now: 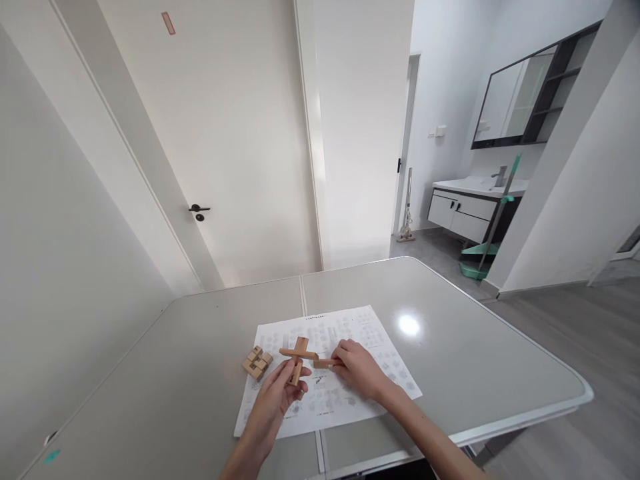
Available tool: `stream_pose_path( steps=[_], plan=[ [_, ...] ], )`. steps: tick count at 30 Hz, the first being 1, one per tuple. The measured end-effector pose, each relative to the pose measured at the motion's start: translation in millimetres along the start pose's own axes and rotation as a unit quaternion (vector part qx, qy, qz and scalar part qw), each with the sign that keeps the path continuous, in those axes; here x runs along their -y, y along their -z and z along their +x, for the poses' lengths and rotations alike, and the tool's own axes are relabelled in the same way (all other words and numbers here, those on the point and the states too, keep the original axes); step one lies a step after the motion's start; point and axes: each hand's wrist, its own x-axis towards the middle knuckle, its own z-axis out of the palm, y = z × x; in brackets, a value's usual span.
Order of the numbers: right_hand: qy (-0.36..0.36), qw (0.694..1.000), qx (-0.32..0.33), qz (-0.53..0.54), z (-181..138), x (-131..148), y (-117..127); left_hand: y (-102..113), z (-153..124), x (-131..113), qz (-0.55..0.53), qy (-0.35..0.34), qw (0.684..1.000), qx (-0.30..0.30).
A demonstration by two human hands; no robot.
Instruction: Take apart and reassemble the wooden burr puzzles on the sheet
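My left hand [276, 399] is closed round the lower end of a cross of wooden puzzle sticks [299, 353], held just above a printed instruction sheet [380, 353]. My right hand [361, 368] pinches a single wooden stick [324, 363], its free end close to the cross on the right. A small assembled cluster of wooden blocks [257, 362] lies on the sheet's left edge, a little left of my left hand.
The sheet lies on a grey table [475, 360] with a seam down its middle. A white door with a dark handle [199, 211] stands behind. At the right, a washbasin cabinet [467, 212], mirror and green mop [493, 223].
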Motion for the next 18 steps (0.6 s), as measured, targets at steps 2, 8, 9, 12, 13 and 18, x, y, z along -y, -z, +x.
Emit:
stream_pose_path(
  steps=[2,8,9,12,13,18],
  plan=[
    [-0.019,0.999,-0.02,0.047,-7.3,3.7,6.4,-4.5,-1.8,-3.8,-0.011,0.005,1.0,0.003],
    [-0.081,0.974,-0.06,0.201,-28.7,16.2,31.8,-16.1,-6.1,-5.6,-0.024,0.011,1.0,0.006],
    [-0.096,0.962,-0.066,0.245,-31.8,17.3,35.1,-17.8,-6.5,-4.4,-0.026,0.013,1.0,0.005],
    [-0.154,0.907,-0.073,0.386,-39.0,19.0,41.5,-22.7,-7.5,0.1,-0.036,0.019,0.999,0.008],
    [-0.166,0.89,-0.068,0.418,-40.6,19.4,42.7,-24.3,-7.7,1.4,-0.04,0.02,0.999,0.011],
    [-0.164,0.872,-0.024,0.461,-44.5,27.5,48.9,-30.3,-7.9,5.3,-0.04,0.026,0.999,0.026]
  ],
)
